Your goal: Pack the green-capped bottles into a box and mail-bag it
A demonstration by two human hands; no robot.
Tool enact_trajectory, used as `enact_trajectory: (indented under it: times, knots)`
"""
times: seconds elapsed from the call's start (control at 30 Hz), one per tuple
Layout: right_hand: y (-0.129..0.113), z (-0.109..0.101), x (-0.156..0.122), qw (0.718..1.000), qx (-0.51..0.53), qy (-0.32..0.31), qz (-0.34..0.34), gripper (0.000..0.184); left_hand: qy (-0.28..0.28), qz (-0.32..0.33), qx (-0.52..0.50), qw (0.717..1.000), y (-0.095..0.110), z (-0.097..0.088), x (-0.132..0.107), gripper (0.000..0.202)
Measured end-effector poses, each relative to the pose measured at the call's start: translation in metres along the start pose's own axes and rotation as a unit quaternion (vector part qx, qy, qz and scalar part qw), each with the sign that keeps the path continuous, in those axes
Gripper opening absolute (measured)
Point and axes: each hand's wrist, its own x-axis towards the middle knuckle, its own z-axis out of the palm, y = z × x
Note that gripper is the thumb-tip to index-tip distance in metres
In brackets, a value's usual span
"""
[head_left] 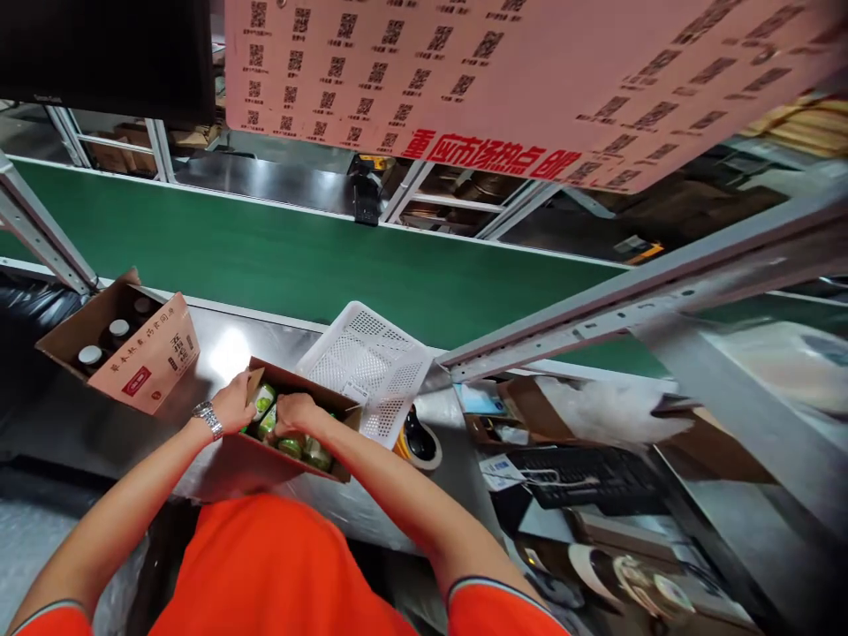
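Resting on a metal worktop (229, 353), an open cardboard carton (258, 458) was placed directly in front of the person's orange shirt (278, 565). It was occupied by green-labelled containers (264, 399), set close together inside its walls. The left hand (233, 405), with a metal-banded wristwatch (208, 420) worn at its wrist, was laid at the carton's left end with the fingers bent; whether the carton's edge or a container was gripped could not be told. The right hand (296, 413) was lowered over the containers from the carton's right, its fingers curled downward. Its fingertips were hidden, so it could not be told whether a container was pinched. The two hands were held near each other but apart.

To the left of the carton, a pink-faced carton (162, 358) was seen, with dark bottles topped by white caps (119, 328) held in it. Behind the carton and to its right, a white perforated plastic basket (371, 358) was placed, and a tape roll (427, 446) was set right of the carton. Farther right of it, a black keyboard (589, 480) was seen. Beyond the carton, a green conveyor belt (278, 252) was stretched across, and a pink QR-code board (530, 79) was mounted above that.
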Motion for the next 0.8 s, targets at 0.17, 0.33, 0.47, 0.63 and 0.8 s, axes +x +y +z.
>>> enact_trajectory:
  times: [0.17, 0.33, 0.47, 0.63, 0.8]
  knots:
    - [-0.005, -0.023, -0.022, 0.998, 0.026, -0.041, 0.047, 0.077, 0.016, 0.017, -0.001, 1.0, -0.001, 0.008, -0.001, 0.07]
    - [0.027, -0.065, -0.079, 0.978, 0.207, 0.011, 0.031, 0.087, 0.007, 0.021, 0.003, 1.0, 0.0, 0.006, -0.002, 0.07]
    - [0.081, -0.07, -0.121, 0.874, 0.486, 0.005, -0.017, 0.089, -0.007, 0.012, 0.007, 1.0, 0.002, 0.003, -0.001, 0.068]
    - [0.1, -0.049, -0.142, 0.794, 0.607, 0.002, -0.024, 0.1, -0.007, 0.021, -0.001, 1.0, -0.002, 0.007, 0.002, 0.073]
    - [0.087, -0.047, -0.141, 0.855, 0.517, 0.016, -0.034, 0.11, 0.057, 0.067, -0.008, 0.996, -0.014, 0.019, 0.004, 0.07]
